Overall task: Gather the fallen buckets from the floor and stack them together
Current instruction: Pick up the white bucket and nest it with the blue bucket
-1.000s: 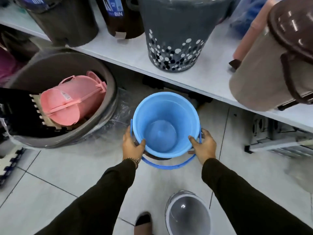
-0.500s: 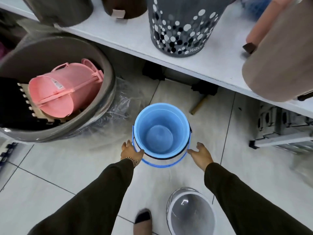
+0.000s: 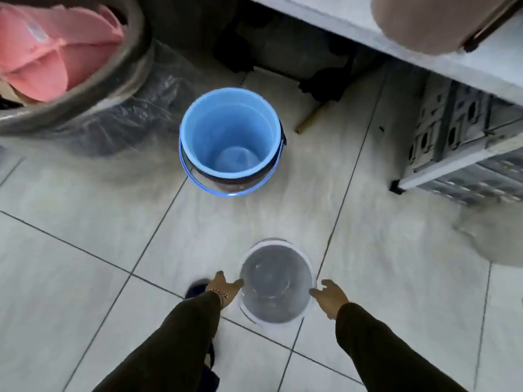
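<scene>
Left hand point(image 3: 223, 287) and right hand point(image 3: 329, 297) spread open, flanking grey bucket point(image 3: 276, 281) for two-sided lift; blue bucket point(image 3: 230, 137) upright ahead, likely stack base.

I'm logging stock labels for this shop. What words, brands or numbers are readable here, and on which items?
None can be read.
The pink plastic bucket lying in the big grey tub carries a small white sticker, too blurred to read.
Blue plastic bucket and grey plastic bucket: no visible text.
</scene>
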